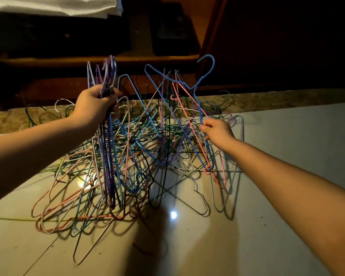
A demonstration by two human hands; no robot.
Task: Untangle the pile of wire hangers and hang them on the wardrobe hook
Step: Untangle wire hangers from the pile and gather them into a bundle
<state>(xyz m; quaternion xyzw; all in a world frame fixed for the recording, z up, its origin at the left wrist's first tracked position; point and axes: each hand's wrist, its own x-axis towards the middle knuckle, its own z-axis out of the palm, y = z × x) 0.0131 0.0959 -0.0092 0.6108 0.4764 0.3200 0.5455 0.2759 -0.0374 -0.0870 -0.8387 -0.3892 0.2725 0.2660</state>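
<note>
Nearest, at the bottom of the frame, lies a glossy pale tiled floor (pixel 267 236) with two bright light spots on it. Both bare forearms reach forward across it from the lower corners. Between them, at the centre of the frame, sprawls the pile of wire hangers (pixel 127 148), many colours knotted together and resting on the tiles; its near hangers lie flat while the middle ones stand up in a tangle.

Left of centre, the left grip (pixel 96 108) is closed tight round a bundle of purple hangers (pixel 108 156). The hooks stick up above the fist and the bodies hang down into the pile.

Right of centre, the right grip (pixel 217 130) is pinched on the side wire of a blue hanger (pixel 194 90), which stands upright with its hook at the top. A pink hanger (pixel 207 172) crosses the blue one just at the fingers (pixel 203 127); whether it is also pinched I cannot tell.

Beyond the pile runs a mottled brown stone strip (pixel 267 98). Farthest, across the upper frame, stands dark wooden furniture (pixel 267 46), with a white cloth (pixel 58 5) at the upper left.
</note>
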